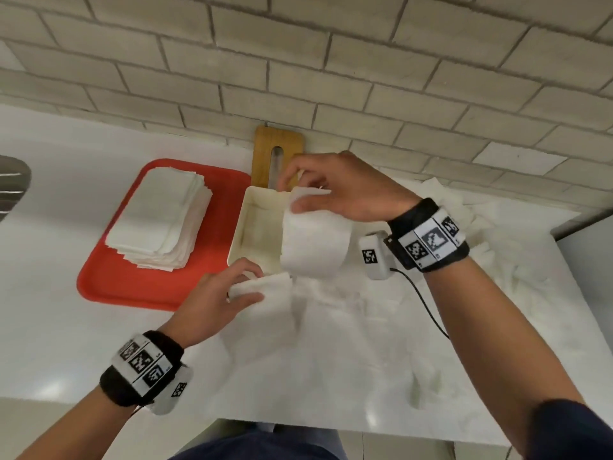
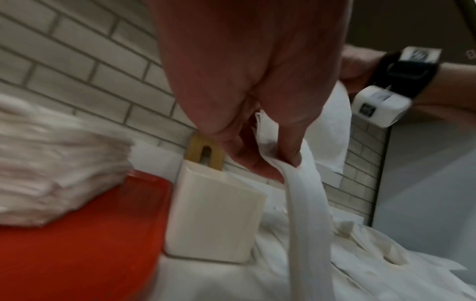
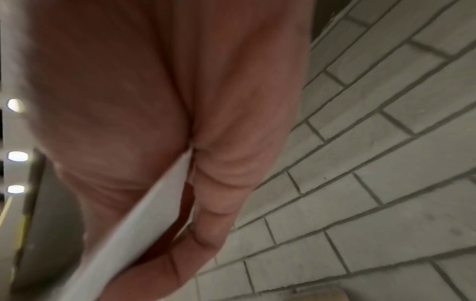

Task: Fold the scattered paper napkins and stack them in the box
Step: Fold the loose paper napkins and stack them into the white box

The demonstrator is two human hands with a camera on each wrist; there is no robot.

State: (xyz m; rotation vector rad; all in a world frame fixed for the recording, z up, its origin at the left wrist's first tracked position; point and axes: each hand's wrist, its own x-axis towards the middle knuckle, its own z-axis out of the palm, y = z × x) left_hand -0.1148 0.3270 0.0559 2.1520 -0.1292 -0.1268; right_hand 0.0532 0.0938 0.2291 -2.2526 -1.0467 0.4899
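My right hand [image 1: 298, 190] pinches a folded white napkin [image 1: 315, 244] by its top edge and holds it above the right side of the cream box [image 1: 242, 224]; the same napkin edge [image 3: 144, 220] runs between its thumb and fingers. My left hand [image 1: 245, 287] pinches the corner of another white napkin [image 1: 265, 287] at the box's near edge, and that napkin [image 2: 306, 213] hangs from its fingers toward the loose pile. Scattered napkins [image 1: 365, 327] cover the counter to the right. The box [image 2: 213, 220] looks empty inside.
A red tray [image 1: 109, 283] left of the box carries a tall stack of flat napkins [image 1: 162, 220]. A wooden board [image 1: 278, 151] leans on the brick wall behind the box. A metal object [image 1: 13, 184] sits at the far left. The white counter's front edge is near my body.
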